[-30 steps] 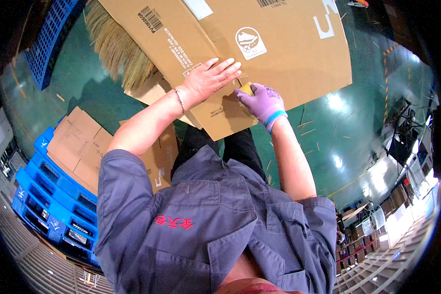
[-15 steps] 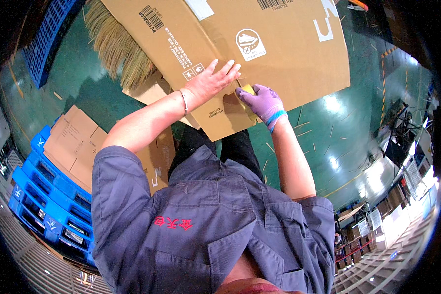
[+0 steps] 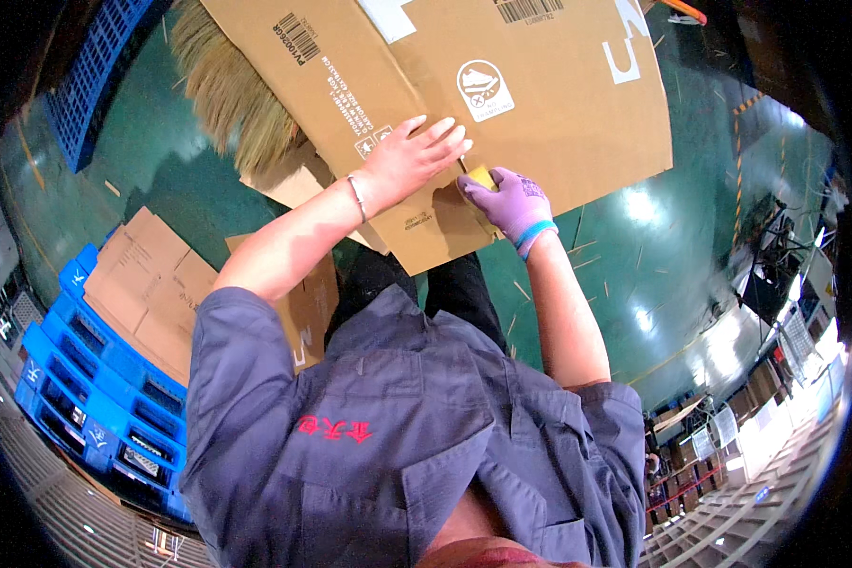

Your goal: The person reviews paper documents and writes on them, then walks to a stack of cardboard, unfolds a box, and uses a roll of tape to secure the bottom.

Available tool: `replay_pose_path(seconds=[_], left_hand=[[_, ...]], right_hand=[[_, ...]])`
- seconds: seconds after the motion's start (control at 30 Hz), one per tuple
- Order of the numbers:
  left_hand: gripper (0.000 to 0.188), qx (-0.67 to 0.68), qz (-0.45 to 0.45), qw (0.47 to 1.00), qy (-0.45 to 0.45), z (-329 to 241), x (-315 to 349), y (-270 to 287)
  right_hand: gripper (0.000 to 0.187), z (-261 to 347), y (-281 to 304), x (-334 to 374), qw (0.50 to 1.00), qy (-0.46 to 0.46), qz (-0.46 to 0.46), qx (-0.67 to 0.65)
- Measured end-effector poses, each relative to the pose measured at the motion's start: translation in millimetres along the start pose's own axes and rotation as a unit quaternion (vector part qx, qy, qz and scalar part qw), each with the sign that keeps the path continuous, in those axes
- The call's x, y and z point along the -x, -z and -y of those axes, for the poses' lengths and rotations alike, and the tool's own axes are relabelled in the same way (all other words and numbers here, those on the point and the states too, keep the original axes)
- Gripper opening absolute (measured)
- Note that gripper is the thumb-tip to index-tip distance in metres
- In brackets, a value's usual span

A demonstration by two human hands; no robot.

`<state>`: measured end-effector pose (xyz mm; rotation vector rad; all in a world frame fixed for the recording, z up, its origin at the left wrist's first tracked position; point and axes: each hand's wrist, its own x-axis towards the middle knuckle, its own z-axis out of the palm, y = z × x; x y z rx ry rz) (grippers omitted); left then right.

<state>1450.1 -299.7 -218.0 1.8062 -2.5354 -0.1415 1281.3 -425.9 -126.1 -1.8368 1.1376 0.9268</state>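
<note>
A large brown cardboard carton [image 3: 577, 123] with printed marks spreads out in front of me at the top of the view; a crease runs across it and its near flap points toward my legs. Bare, with a bracelet at the wrist, my left hand [image 3: 409, 166] lies on the cardboard beside the crease, fingers stretched out. Just right of it, my right hand [image 3: 516, 204], in a purple glove with a blue cuff, is closed round a small yellow block-like object [image 3: 483, 178] at the carton's near edge. The glove hides most of that object, so its kind is unclear.
Straw broom bristles [image 3: 232, 90] lie beside the carton at the upper left. Blue plastic pallets [image 3: 62, 350] stand at the left with flattened cardboard [image 3: 147, 284] on top. Another blue grid panel [image 3: 95, 80] is at the far left. Straw bits litter the green floor [image 3: 625, 256].
Both hands have shifted very slightly to the right, the left still spread on the cardboard. The right keeps its grip on the yellow object. The carton has barely moved.
</note>
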Motion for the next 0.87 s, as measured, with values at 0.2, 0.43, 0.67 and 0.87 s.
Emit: replay_pose_path(seconds=[0.2, 0.43, 0.67, 0.87], left_hand=[[0.06, 0.008, 0.012, 0.999, -0.031, 9.8, 21.2, -6.6], [0.057, -0.03, 0.019, 0.999, 0.016, -4.6, 24.9, -7.5], [0.05, 0.179, -0.194, 0.86, 0.437, -139.5, 83.7, 58.2], [0.058, 0.11, -0.192, 0.762, 0.608, -297.0, 174.7, 84.7]], right_hand=[[0.069, -0.7, -2.9, -1.8, 0.999, 0.01, -0.045, -0.013], [0.079, 10.3, 1.2, -8.8, 0.999, 0.013, -0.013, 0.033], [0.046, -43.2, -18.6, -49.1, 0.986, 0.124, -0.016, -0.109], [0.069, -26.6, 13.2, -81.6, 0.978, 0.204, -0.007, -0.042]])
